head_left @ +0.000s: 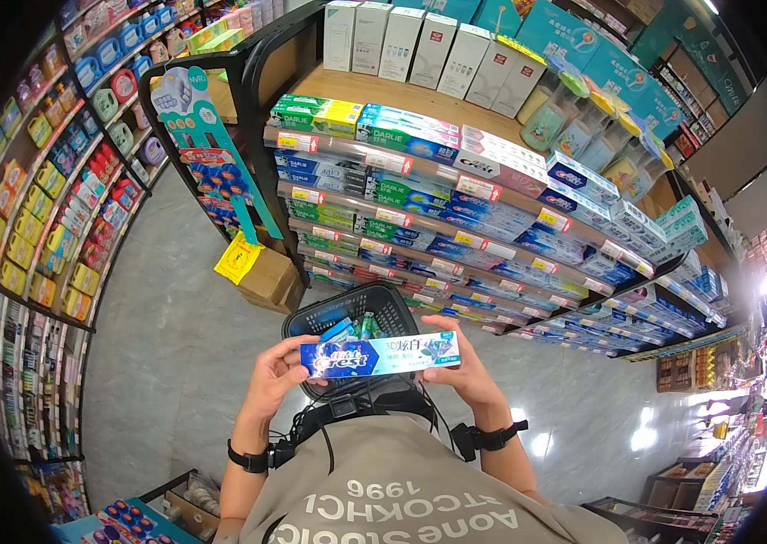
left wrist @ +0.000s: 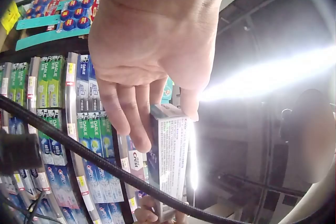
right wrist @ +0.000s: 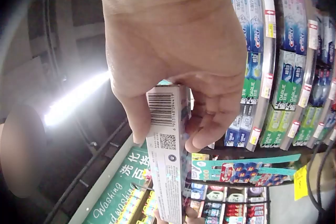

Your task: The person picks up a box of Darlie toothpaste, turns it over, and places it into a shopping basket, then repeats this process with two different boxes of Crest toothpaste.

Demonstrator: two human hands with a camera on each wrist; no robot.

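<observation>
A blue and white Crest toothpaste box (head_left: 379, 356) is held level in front of the torso, its printed front facing up. My left hand (head_left: 272, 376) grips one end, thumb on the near side. At the opposite end, my right hand (head_left: 467, 374) holds the box between thumb and fingers. In the left wrist view, a text-covered side of the box (left wrist: 170, 153) shows below the palm. The right wrist view shows a barcode and a QR code on the box (right wrist: 167, 155). Beneath it, a black shopping basket (head_left: 311, 317) holds several small boxes, partly hidden.
A tiered shelf (head_left: 419, 222) of Darlie and Crest toothpaste boxes stands ahead, with white cartons (head_left: 397, 43) and lidded jars (head_left: 574, 122) on top. A cardboard box (head_left: 265, 279) sits on the grey floor (head_left: 166, 335) beside it. Bottle-filled shelves (head_left: 57, 208) curve along the left.
</observation>
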